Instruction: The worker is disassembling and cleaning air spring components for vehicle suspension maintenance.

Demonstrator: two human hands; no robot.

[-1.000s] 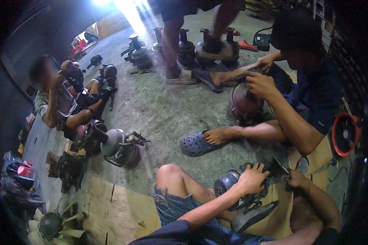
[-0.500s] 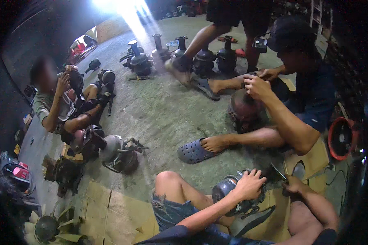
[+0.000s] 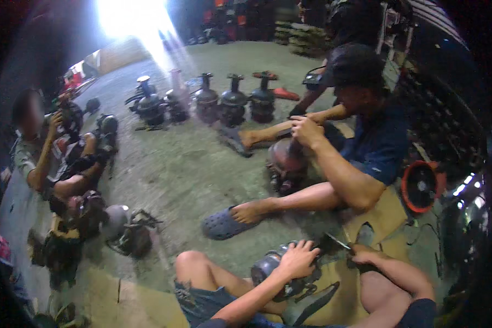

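Note:
Between my bent legs sits a dark, round metal machine part (image 3: pixel 263 266) with smaller fittings on its side. My left hand (image 3: pixel 300 259) is on top of it, the slightly spread fingers curved over its upper edge in a hold. My right hand (image 3: pixel 364 254), to the right of the part and over my right leg, is closed round a tool with a slim shiny metal shaft (image 3: pixel 338 240). This shaft points up and left, apart from the part. Its handle is hidden in my fist, and I cannot tell the tool's exact kind.
Across from me a person in a dark cap (image 3: pixel 361 65) handles a reddish machine part (image 3: pixel 288 157); a blue clog (image 3: pixel 227 223) is on that person's foot. Another person (image 3: pixel 30 153) sits at left. Several metal units (image 3: pixel 233 101) stand behind. Cardboard (image 3: pixel 142 298) lies underneath; an orange-rimmed fan (image 3: pixel 421 186) stands right.
The view has shifted, so most things appear further left. The person walking at the back has moved right, behind the capped person. My hands keep much the same hold.

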